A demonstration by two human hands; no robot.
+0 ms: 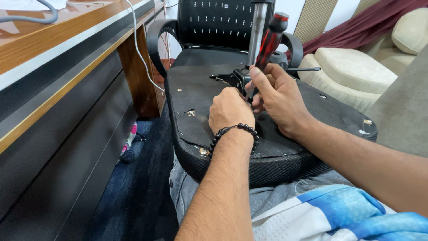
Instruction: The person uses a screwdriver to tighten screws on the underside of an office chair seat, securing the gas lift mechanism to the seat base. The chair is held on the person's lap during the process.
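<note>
An upturned black office chair seat [196, 96] rests on my lap, its underside facing up. A black metal mechanism plate [232, 79] with a silver gas cylinder [257, 33] standing upright from it sits at the seat's middle. My right hand [278, 98] grips a screwdriver with a red and black handle [271, 40], its tip pointing down at the plate. My left hand [229, 109], with a black bead bracelet at the wrist, rests closed on the seat beside the tip; whether it pinches something is hidden.
A second black mesh office chair [218, 22] stands behind the seat. A wooden desk with dark drawer fronts [53, 89] runs along the left, a white cable [138, 49] hanging from it. A cream sofa [356, 67] is at the right. Dark blue carpet [129, 196] lies below.
</note>
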